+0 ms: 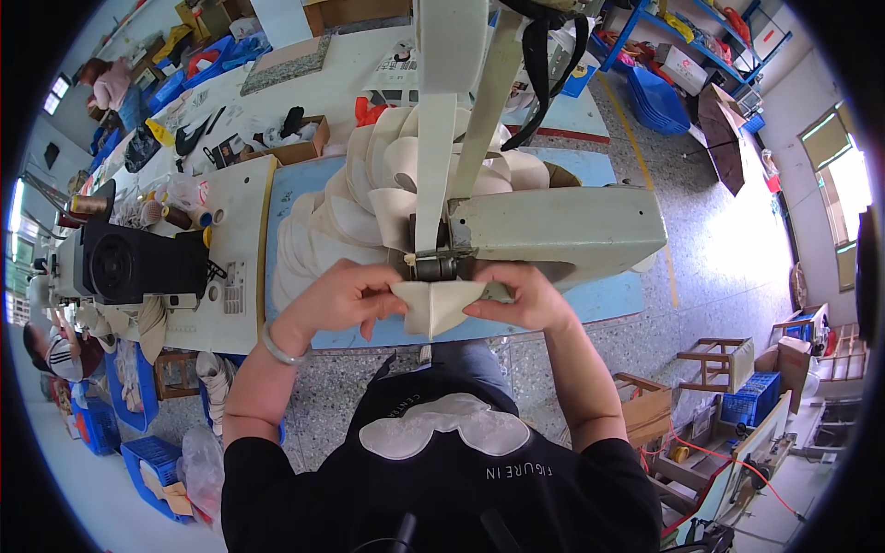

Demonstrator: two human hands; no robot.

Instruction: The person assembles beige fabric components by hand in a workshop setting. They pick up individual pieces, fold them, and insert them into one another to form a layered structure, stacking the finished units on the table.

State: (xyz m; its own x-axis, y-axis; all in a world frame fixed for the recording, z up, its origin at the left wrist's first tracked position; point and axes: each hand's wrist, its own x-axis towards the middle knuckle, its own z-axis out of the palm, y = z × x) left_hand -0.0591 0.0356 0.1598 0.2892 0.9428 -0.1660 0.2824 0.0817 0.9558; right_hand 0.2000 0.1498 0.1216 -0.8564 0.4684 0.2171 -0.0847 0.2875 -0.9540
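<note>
Between both hands is a cream upper piece (444, 311), folded to a point, with a seam running down its middle. My left hand (343, 297) pinches its left edge between thumb and fingers. On the opposite edge, my right hand (522, 297) grips it with the thumb in front; the other fingers are partly hidden. The piece's top lies against the dark metal roller (435, 268) of a pale green machine (572, 230), and its tip hangs toward me. A large heap of similar cream pieces (318, 226) covers the blue table behind my left hand.
The machine's upright arm (435, 166) rises in front of me. To the left stand a black sewing machine motor (129, 263) and thread spools (89, 204). Blue plastic baskets (152, 461) sit on the floor at left. Wooden stools (714, 364) stand at right. Two other people are at far left.
</note>
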